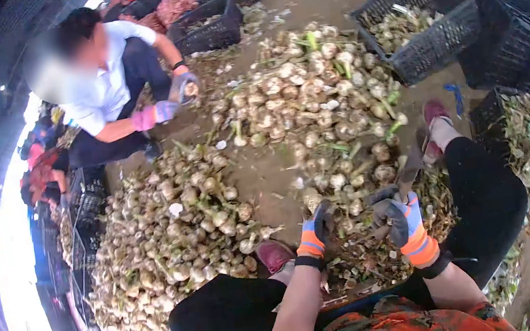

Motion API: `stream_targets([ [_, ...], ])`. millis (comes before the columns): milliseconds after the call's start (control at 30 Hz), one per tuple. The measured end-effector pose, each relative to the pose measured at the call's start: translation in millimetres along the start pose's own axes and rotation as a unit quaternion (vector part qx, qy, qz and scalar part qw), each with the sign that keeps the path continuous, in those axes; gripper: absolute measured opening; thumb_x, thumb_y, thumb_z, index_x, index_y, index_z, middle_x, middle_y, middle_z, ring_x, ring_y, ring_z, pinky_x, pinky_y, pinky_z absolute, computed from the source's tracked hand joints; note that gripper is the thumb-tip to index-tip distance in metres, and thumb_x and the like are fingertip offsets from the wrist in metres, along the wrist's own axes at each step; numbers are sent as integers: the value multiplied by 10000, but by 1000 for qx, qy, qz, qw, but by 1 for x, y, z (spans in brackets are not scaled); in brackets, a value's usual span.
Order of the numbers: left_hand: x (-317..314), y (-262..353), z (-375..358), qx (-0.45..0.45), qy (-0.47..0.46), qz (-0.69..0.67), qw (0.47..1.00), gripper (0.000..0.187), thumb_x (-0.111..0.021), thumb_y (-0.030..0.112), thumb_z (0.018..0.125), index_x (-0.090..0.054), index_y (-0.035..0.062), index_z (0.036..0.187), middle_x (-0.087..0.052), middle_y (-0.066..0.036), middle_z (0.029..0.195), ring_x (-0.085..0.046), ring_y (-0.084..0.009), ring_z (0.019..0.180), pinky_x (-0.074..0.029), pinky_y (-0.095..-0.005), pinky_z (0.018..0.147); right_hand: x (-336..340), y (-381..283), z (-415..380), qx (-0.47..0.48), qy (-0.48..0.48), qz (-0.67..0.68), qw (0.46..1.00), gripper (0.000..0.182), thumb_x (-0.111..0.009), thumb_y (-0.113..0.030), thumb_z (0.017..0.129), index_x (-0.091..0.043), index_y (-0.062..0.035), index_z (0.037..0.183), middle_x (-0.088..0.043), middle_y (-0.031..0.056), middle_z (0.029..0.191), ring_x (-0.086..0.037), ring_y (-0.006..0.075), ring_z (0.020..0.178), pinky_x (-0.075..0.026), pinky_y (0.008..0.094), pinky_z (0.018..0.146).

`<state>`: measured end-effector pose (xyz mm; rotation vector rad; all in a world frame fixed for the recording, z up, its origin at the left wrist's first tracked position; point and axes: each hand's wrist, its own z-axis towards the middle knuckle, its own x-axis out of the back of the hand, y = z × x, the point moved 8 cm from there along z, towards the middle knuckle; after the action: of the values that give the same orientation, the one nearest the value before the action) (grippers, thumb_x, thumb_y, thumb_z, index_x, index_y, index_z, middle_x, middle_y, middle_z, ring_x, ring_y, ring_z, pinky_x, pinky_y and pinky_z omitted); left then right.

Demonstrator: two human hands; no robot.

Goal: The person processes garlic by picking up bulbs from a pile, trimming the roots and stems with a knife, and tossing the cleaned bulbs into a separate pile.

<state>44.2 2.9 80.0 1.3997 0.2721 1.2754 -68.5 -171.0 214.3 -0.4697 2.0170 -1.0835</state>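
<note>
My left hand [315, 230], in a grey, blue and orange glove, is closed around a garlic bulb [312, 198], whose round end shows above the fingers. To its right, my right hand [402, 221], in a matching glove, grips what looks like a knife [410, 169] with a broad, dull blade pointing up and away from me. The fingers hide most of its handle. Just beyond both hands lies a heap of garlic bulbs [308, 89], some with green stems. Trimmed stalks and peelings [369, 256] cover the ground between my legs.
A larger garlic pile [164, 230] spreads at left. Opposite me, a gloved co-worker [119, 77] crouches with a bulb in hand. Black crates [433, 42] stand at right, one tilted and part-filled; another [209, 32] sits at the back. Scraps overflow a crate [527, 138] beside my right leg.
</note>
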Motion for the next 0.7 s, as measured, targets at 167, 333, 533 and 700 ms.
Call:
stream_targets([
  [167,62,60,11,276,16,-609,744,216,-550,104,838,-542,75,1052,-611,-78,853,-598,-177,739,-476,-273,596,-31,-12,-15,-32,-84,-184,979,107,-535,-21,750,-607,-12,829,-548,3,643,-494,83,522,-403,216,438],
  [333,136,115,20,213,121,-499,831,492,-633,-68,709,-444,28,1153,-573,-122,1056,-598,-230,903,-521,-336,767,-45,2,-35,14,-174,-283,943,161,-599,-67,730,-601,-3,878,-614,48,733,-535,82,631,-444,244,549],
  [533,127,114,1,281,87,-584,757,415,-589,-14,758,-445,15,1147,-580,-97,1003,-590,-192,876,-510,-304,764,-94,-2,-70,193,-273,-693,639,338,-559,-350,693,-601,-55,852,-601,134,785,-593,314,760,-477,383,676],
  [700,105,122,-10,208,79,-451,864,362,-469,334,880,-528,29,1066,-598,-102,948,-591,-241,856,-486,-362,790,-95,22,-68,83,-336,-770,536,403,-529,-370,698,-594,-74,963,-609,146,939,-592,300,867,-462,399,744],
])
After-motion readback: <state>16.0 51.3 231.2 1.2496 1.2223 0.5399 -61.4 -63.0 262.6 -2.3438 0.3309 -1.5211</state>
